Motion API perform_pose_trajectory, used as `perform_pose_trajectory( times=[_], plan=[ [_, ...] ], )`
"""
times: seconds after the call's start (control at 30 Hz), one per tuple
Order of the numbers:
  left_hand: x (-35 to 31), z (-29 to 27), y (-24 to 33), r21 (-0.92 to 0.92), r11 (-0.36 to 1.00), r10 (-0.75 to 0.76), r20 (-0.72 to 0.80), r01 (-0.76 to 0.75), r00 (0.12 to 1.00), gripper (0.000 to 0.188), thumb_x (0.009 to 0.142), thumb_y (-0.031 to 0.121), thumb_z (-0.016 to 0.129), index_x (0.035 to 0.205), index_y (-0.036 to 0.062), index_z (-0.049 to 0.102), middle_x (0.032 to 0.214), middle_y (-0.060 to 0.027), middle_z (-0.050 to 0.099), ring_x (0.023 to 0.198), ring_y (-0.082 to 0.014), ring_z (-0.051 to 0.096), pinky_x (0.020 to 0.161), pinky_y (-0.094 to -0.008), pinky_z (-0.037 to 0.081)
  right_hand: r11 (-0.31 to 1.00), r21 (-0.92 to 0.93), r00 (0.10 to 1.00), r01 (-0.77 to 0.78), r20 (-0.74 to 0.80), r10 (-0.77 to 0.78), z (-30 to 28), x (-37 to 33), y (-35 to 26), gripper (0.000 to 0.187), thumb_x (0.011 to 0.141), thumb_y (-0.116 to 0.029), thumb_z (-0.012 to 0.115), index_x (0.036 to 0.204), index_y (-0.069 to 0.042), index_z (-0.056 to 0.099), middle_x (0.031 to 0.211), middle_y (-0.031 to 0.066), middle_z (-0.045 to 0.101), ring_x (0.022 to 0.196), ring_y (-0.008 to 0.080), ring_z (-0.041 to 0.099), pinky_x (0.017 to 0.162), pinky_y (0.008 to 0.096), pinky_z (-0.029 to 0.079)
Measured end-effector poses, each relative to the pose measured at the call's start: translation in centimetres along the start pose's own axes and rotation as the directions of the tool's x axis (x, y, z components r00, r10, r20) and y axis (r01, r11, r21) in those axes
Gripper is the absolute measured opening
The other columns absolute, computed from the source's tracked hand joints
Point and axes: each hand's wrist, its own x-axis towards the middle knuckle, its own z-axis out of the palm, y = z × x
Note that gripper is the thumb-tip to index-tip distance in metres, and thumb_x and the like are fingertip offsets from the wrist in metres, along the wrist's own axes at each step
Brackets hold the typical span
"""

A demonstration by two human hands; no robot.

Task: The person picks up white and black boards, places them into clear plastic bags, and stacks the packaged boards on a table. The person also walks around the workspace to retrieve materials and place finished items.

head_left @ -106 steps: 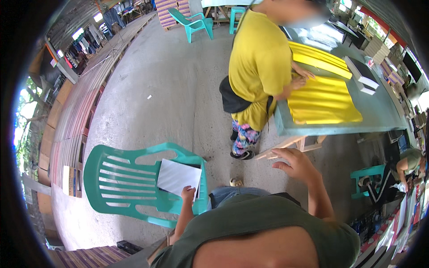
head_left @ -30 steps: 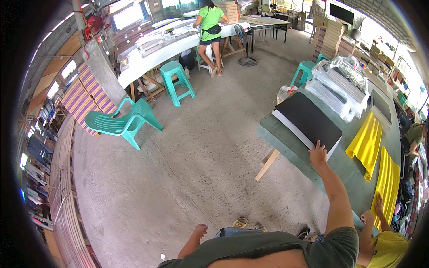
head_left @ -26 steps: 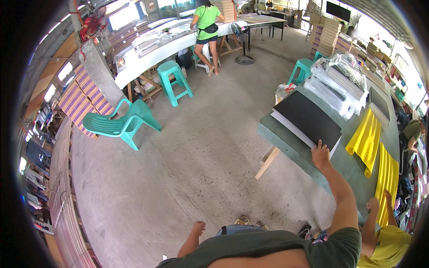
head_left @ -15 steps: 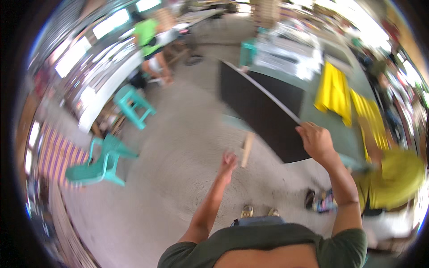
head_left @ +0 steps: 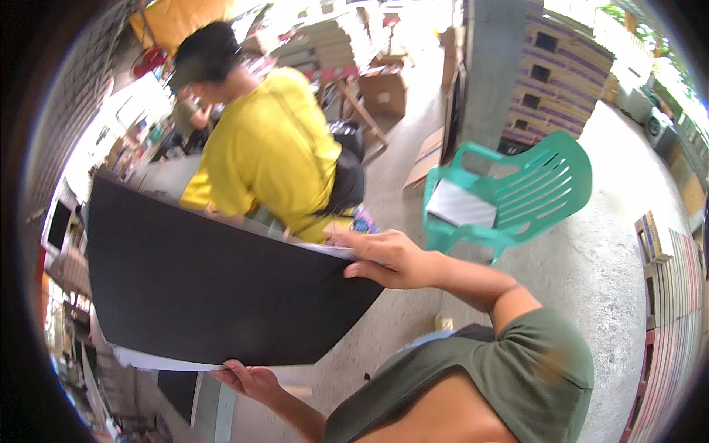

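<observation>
A large black sheet [head_left: 214,273] with white showing along its upper and lower edges spans the space in front of me, tilted. My right hand [head_left: 390,257] pinches its upper right edge, thumb on the black face and fingers over the white rim. At the lower edge my left hand [head_left: 249,379] is closed on the sheet; some of its fingers are hidden behind it. White sheeting [head_left: 159,362] sticks out under the lower left edge. Whether it is a backing or a separate layer, I cannot tell.
A person in a yellow shirt [head_left: 273,140] stands just beyond the sheet. To the right is a green plastic armchair [head_left: 546,188] with a flat white item [head_left: 463,204] on its seat. A grey pillar [head_left: 491,66], stacked boards [head_left: 676,280] and a cardboard box [head_left: 382,96] stand around.
My view has swung right, toward the person in yellow and a green armchair. My left hand, free before, now grips the sheet's lower edge; my right hand still holds the sheet.
</observation>
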Motion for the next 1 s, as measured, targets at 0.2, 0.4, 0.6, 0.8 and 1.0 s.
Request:
perform_pose_trajectory(
  times=[0.2,0.4,0.6,0.8,1.0],
  plan=[
    [-4.7,22.3,-4.6,0.062,0.996,0.047,0.255,-0.064,0.966,0.054,0.083,0.014,0.054,0.129,0.0027,0.027,0.117,-0.0117,0.04,0.101,-0.0169,0.043,0.085,-0.0276,0.037,0.767,-0.123,0.771,-0.63,-0.218,0.598,-16.1,-12.7,7.3,0.038,0.076,-0.009,0.063,0.109,-0.001,0.047,0.078,0.0091,0.056,0.067,0.0152,0.052,0.063,0.0283,0.043],
    [-8.1,36.6,-11.0,-0.156,0.961,-0.139,0.443,0.229,0.886,0.057,0.082,0.012,0.057,0.129,-0.0025,0.027,0.126,-0.0123,0.037,0.107,-0.0141,0.04,0.088,-0.0236,0.034,0.651,0.148,0.542,-0.745,-0.436,0.719,-23.6,-20.2,13.4,0.025,0.08,-0.011,0.059,0.1,0.001,0.049,0.082,0.0024,0.055,0.074,0.0084,0.048,0.066,0.0238,0.041],
    [-5.8,48.0,-15.6,-0.081,0.87,-0.253,0.773,0.486,0.582,0.069,0.081,0.015,0.059,0.135,0.0069,0.018,0.131,-0.0094,0.032,0.113,-0.019,0.04,0.093,-0.0296,0.033,0.705,0.181,0.389,-0.686,-0.727,0.565,-28.7,-21.0,21.3,0.029,0.073,-0.001,0.064,0.099,0.0,0.05,0.085,0.0024,0.054,0.078,0.009,0.049,0.07,0.0222,0.04],
    [-3.2,50.2,-25.5,0.148,0.827,-0.417,0.809,0.542,0.415,0.055,0.08,0.01,0.058,0.128,0.0035,0.03,0.122,-0.012,0.04,0.094,-0.0146,0.049,0.08,-0.0237,0.041,0.116,-0.45,0.448,-0.886,-0.893,-0.041,-39.1,-15.2,23.1,0.024,0.076,-0.021,0.064,0.084,-0.001,0.054,0.072,0.0072,0.054,0.067,0.0183,0.049,0.063,0.0292,0.04],
    [-1.3,49.5,-29.0,0.221,0.672,-0.624,0.684,0.707,0.379,0.056,0.08,0.005,0.056,0.128,0.0035,0.026,0.119,-0.0138,0.041,0.085,-0.0106,0.048,0.077,-0.0219,0.041,0.026,-0.435,0.424,-0.9,-0.887,-0.185,-41.2,-11.0,27.7,0.027,0.075,-0.024,0.065,0.087,-0.001,0.059,0.078,0.0053,0.06,0.068,0.0142,0.054,0.064,0.027,0.043]
  ],
)
